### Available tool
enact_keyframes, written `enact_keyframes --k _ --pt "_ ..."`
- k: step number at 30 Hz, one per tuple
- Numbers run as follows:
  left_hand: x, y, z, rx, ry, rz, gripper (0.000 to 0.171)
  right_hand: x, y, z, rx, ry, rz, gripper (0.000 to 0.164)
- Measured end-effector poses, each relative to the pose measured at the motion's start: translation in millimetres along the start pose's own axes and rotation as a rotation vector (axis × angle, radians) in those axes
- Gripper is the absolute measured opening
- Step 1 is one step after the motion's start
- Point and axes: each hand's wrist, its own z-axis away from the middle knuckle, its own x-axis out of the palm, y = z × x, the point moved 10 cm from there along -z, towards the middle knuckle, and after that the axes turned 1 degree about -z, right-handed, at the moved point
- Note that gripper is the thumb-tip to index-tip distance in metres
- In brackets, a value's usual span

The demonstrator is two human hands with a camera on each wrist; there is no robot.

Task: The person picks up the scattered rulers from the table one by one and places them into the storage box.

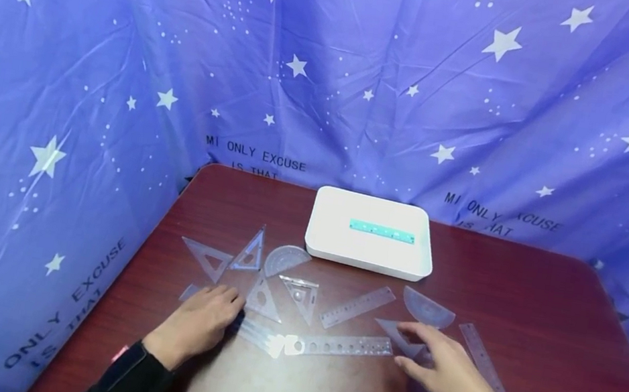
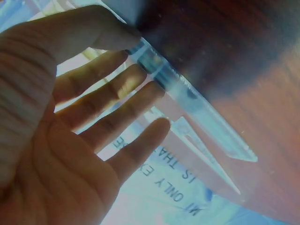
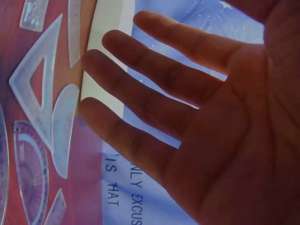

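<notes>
My left hand (image 1: 205,315) is low over the table's left side, next to a clear ruler (image 1: 256,334). In the left wrist view its fingers are extended, with the fingertips by the edge of a clear ruler (image 2: 206,119); contact cannot be made out. My right hand (image 1: 450,369) hovers with thumb and fingers spread above a clear set square (image 1: 392,331), partly hidden. The right wrist view shows its palm with nothing in it, near a set square (image 3: 28,77) and a protractor (image 3: 65,131).
A white tray (image 1: 317,237) at the back holds a turquoise ruler (image 1: 382,231). Between the hands lie a holed ruler (image 1: 343,346), another ruler (image 1: 357,307), several set squares and a protractor (image 1: 285,259). To the right are a protractor (image 1: 428,309) and a long ruler (image 1: 489,373).
</notes>
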Motion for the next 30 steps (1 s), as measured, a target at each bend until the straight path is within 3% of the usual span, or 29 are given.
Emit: enact_keyframes --k 5,9,12,16,22,26,30 --pt "7.9 1.4 -1.7 0.034 -0.072 0.011 0.038 -2 3 4 -0.014 0.036 -0.020 0.043" --pt "13.5 0.1 0.4 0.018 -0.131 0.045 0.038 -2 2 5 -0.019 0.043 -0.013 0.042" --pt "9.4 0.9 1.2 0.010 -0.130 0.063 0.038 0 1 3 -0.011 0.024 -0.016 0.042" --pt "-8.4 0.8 -2.3 -0.014 -0.077 0.123 0.038 4 -6 -2 -0.010 -0.002 -0.028 0.040" --pt "-28.9 0.7 -18.6 -0.112 -0.016 0.297 0.034 13 -33 -17 -0.102 0.055 -0.053 0.039" --pt "-28.6 12.4 -34.0 -0.167 0.047 0.366 0.032 41 -49 -33 -0.100 -0.014 -0.195 0.042" --pt "-29.8 30.9 -50.6 -0.239 0.165 0.434 0.031 71 -61 -43 -0.051 -0.093 -0.414 0.051"
